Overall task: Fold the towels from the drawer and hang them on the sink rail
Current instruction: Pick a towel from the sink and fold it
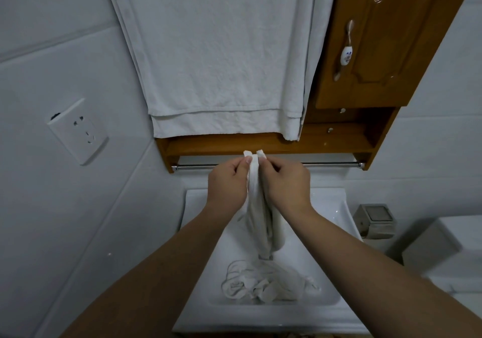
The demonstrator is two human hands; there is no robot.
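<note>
A small white towel (pixel 258 220) hangs folded lengthwise between my hands, just in front of the chrome sink rail (pixel 331 164). My left hand (pixel 228 182) pinches its top left corner and my right hand (pixel 287 182) pinches the top right corner, the two corners pressed together. The towel's lower end dangles over the white sink (pixel 331 207). More crumpled white towels (pixel 263 281) lie in the basin below.
A large white towel (pixel 216 58) hangs over the wooden shelf unit (pixel 234 144) above the rail. A wooden cabinet door (pixel 386 37) is at the upper right. A wall socket (pixel 78 131) sits at left; a metal holder (pixel 375 220) and toilet tank (pixel 448 246) stand at right.
</note>
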